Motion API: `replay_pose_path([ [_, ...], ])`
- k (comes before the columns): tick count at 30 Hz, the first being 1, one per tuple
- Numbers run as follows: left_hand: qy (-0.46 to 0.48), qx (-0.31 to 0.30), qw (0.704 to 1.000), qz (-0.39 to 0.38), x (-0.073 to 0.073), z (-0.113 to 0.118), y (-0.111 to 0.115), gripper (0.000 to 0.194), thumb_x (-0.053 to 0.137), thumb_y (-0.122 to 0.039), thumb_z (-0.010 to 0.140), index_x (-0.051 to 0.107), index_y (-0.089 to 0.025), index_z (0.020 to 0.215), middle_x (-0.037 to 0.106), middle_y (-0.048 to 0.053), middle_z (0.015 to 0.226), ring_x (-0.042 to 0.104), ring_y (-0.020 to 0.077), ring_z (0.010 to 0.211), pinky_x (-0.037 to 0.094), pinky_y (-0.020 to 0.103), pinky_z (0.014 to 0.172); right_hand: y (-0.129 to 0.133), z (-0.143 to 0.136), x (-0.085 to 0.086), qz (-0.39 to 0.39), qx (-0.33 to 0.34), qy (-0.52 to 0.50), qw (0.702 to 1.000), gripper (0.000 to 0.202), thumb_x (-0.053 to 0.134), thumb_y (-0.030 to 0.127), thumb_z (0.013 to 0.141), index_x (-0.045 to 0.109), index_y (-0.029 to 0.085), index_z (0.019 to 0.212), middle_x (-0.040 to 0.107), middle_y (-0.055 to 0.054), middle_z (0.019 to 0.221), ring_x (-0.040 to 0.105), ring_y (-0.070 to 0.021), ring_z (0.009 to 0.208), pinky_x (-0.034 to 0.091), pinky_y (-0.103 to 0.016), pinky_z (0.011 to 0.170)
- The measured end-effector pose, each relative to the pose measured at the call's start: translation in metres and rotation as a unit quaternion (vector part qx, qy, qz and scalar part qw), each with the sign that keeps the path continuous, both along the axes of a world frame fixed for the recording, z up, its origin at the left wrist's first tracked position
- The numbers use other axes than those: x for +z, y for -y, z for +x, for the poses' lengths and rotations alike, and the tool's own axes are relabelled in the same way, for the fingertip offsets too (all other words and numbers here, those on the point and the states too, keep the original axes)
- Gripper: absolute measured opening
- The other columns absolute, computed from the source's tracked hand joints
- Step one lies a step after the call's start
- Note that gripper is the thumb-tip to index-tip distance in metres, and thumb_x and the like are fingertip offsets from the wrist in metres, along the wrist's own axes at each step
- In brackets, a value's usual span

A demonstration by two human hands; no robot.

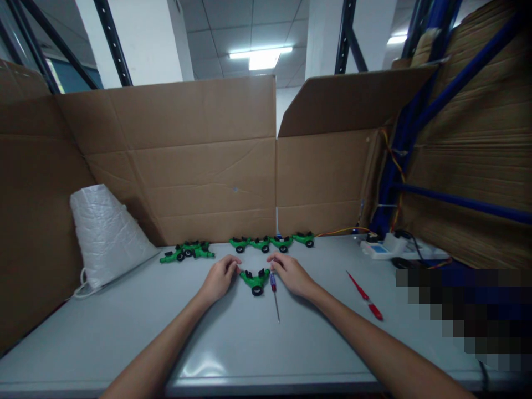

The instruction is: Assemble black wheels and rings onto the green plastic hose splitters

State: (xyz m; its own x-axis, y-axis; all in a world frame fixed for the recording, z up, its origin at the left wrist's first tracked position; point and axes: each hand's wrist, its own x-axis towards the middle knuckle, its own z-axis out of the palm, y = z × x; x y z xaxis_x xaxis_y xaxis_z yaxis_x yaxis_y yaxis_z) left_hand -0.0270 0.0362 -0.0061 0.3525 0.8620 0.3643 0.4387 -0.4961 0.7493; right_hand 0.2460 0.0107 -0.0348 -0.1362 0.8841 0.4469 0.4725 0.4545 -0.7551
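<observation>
A green Y-shaped plastic part [255, 280] with black fittings at its upper ends and a black wheel at the bottom is between my hands on the grey table. At its left end is my left hand [219, 279], fingers loosely bent and tips close to the part; whether they touch it is hard to tell. My right hand [293, 275] is just right of the part, its thumb and index finger slightly apart. Beside the right fingertips lies a screwdriver [273, 282] with a purple handle, its shaft pointing toward me.
Several similar green parts [260, 244] stand along the back, with another cluster [189, 250] at the left. A red screwdriver-like tool [366, 296] lies right. Cardboard walls [199, 183] enclose the table [124, 338]. A white bag [106, 235] and a power strip [386, 247] stand at the sides.
</observation>
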Motion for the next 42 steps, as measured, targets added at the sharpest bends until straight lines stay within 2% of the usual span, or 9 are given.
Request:
replay_pose_path([
  [10, 0.003, 0.026, 0.999, -0.023, 0.006, 0.003, 0.007, 0.036, 0.057, -0.051, 0.098, 0.072, -0.018, 0.099, 0.079, 0.008, 0.086, 0.07, 0.0253, 0.079, 0.047, 0.033, 0.077, 0.009, -0.002, 0.01, -0.015, -0.019, 0.001, 1.0, 0.023, 0.052, 0.034, 0.099, 0.069, 0.02, 0.098, 0.075, -0.004, 0.086, 0.07, -0.0226, 0.083, 0.049, -0.034, 0.081],
  [14, 0.012, 0.017, 0.999, -0.04, 0.006, 0.005, 0.009, 0.043, 0.056, -0.058, 0.098, 0.071, -0.018, 0.103, 0.079, 0.009, 0.087, 0.071, 0.0253, 0.08, 0.047, 0.032, 0.075, 0.014, -0.005, 0.01, -0.035, -0.02, -0.002, 0.999, 0.023, 0.057, 0.039, 0.098, 0.066, 0.02, 0.108, 0.074, -0.004, 0.088, 0.07, -0.0217, 0.081, 0.05, -0.034, 0.077],
  [17, -0.013, -0.005, 0.999, -0.043, 0.007, 0.006, 0.013, 0.047, 0.057, -0.061, 0.097, 0.069, -0.018, 0.113, 0.078, 0.009, 0.094, 0.07, 0.0241, 0.084, 0.048, 0.032, 0.076, 0.017, -0.009, 0.006, -0.051, -0.011, -0.01, 0.999, 0.031, 0.061, 0.043, 0.097, 0.06, 0.019, 0.118, 0.074, -0.005, 0.095, 0.07, -0.0202, 0.078, 0.051, -0.033, 0.075],
  [19, -0.058, -0.036, 0.997, -0.029, 0.009, 0.004, 0.017, 0.057, 0.071, -0.063, 0.088, 0.065, -0.02, 0.125, 0.076, 0.008, 0.102, 0.069, 0.0236, 0.088, 0.049, 0.032, 0.079, 0.018, -0.011, 0.005, -0.044, -0.014, -0.024, 0.999, 0.036, 0.062, 0.044, 0.097, 0.057, 0.02, 0.124, 0.071, -0.006, 0.103, 0.07, -0.0185, 0.077, 0.052, -0.032, 0.074],
  [22, -0.146, -0.076, 0.986, 0.038, 0.013, 0.003, 0.024, 0.091, 0.091, -0.062, 0.065, 0.057, -0.024, 0.14, 0.07, 0.008, 0.111, 0.065, 0.0269, 0.1, 0.051, 0.036, 0.09, 0.018, -0.013, 0.004, -0.02, -0.034, -0.032, 0.999, 0.038, 0.059, 0.043, 0.098, 0.053, 0.022, 0.129, 0.069, -0.005, 0.109, 0.067, -0.0166, 0.073, 0.052, -0.031, 0.071],
  [24, -0.178, -0.08, 0.978, 0.069, 0.015, 0.004, 0.029, 0.099, 0.092, -0.062, 0.062, 0.054, -0.023, 0.144, 0.067, 0.01, 0.114, 0.063, 0.0296, 0.106, 0.05, 0.041, 0.095, 0.017, -0.012, 0.005, -0.013, -0.047, -0.021, 0.999, 0.037, 0.057, 0.043, 0.098, 0.053, 0.023, 0.129, 0.069, -0.005, 0.11, 0.066, -0.0165, 0.071, 0.052, -0.031, 0.07],
  [31, -0.186, -0.069, 0.976, 0.086, 0.019, 0.009, 0.038, 0.084, 0.083, -0.051, 0.078, 0.049, -0.024, 0.149, 0.066, 0.013, 0.125, 0.061, 0.0316, 0.115, 0.049, 0.045, 0.101, 0.015, -0.006, 0.006, -0.011, -0.082, -0.002, 0.997, 0.03, 0.056, 0.044, 0.099, 0.057, 0.025, 0.122, 0.07, -0.004, 0.109, 0.066, -0.0177, 0.072, 0.051, -0.032, 0.07],
  [37, -0.203, -0.051, 0.974, 0.083, 0.019, 0.011, 0.038, 0.091, 0.083, -0.062, 0.077, 0.048, -0.02, 0.149, 0.065, 0.016, 0.132, 0.059, 0.035, 0.119, 0.049, 0.048, 0.101, 0.015, -0.009, 0.006, -0.038, -0.063, -0.055, 0.996, 0.035, 0.057, 0.044, 0.098, 0.053, 0.024, 0.126, 0.069, -0.003, 0.109, 0.067, -0.0161, 0.071, 0.052, -0.031, 0.07],
  [42, -0.202, -0.034, 0.974, 0.101, 0.015, 0.011, 0.035, 0.088, 0.082, -0.064, 0.078, 0.049, -0.02, 0.148, 0.063, 0.016, 0.138, 0.059, 0.0358, 0.123, 0.047, 0.048, 0.104, 0.016, -0.013, 0.006, -0.041, -0.035, -0.07, 0.996, 0.033, 0.057, 0.041, 0.098, 0.052, 0.022, 0.125, 0.069, -0.005, 0.11, 0.069, -0.0177, 0.076, 0.054, -0.033, 0.073],
])
